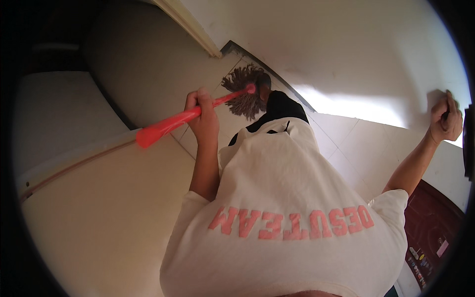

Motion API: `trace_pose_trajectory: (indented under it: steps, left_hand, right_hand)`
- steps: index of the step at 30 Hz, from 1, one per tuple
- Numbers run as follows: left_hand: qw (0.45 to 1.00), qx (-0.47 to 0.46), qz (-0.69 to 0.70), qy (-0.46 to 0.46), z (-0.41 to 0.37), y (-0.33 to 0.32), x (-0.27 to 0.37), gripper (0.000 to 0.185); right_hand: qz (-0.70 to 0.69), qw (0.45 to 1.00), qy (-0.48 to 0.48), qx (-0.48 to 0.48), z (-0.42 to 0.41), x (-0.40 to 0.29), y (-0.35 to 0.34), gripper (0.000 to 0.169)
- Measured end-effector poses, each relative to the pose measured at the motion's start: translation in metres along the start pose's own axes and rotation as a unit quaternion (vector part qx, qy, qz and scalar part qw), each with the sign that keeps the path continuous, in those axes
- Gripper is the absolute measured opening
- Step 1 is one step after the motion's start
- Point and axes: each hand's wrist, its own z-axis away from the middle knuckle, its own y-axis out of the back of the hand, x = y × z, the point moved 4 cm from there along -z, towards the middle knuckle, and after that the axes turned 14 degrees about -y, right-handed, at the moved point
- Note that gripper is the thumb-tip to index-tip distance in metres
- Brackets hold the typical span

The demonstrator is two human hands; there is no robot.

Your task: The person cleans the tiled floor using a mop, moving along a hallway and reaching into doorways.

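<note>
My left hand (204,115) grips the red handle (167,128) of a mop, its wide butt end jutting out to the left. At the handle's far end, the brown string mop head (245,89) is spread on the tiled floor, close beside my foot (264,83). My right hand (447,117) is raised at the far right against the white wall (334,44), fingers curled. A dark patch shows between those fingers; whether it is shadow or a small object I cannot tell, nor whether the hand touches the wall.
A dark skirting (278,80) runs along the wall's foot. Ahead is a pale door frame (189,28). A cream panel (111,215) stands at lower left. Behind my right arm is a dark red door (426,219) with small items on it. Light tiles (341,137) cover the floor.
</note>
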Motion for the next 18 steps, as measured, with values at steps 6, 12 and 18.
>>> trace_pose_trajectory:
  steps: [6,12,18]
  left_hand:
    - [0.999,-0.027,-0.030,-0.003,0.005,0.003,0.009,0.026]
    - [1.000,0.000,0.002,0.005,0.013,0.019,0.026,0.023]
    - [0.999,-0.041,-0.033,-0.006,0.016,0.007,0.017,0.025]
  right_hand:
    - [0.003,1.000,0.004,-0.013,0.008,0.001,0.007,0.022]
    - [0.017,0.999,0.004,-0.029,0.005,0.008,0.000,0.017]
    - [0.028,0.999,0.009,-0.024,0.003,0.014,-0.012,0.014]
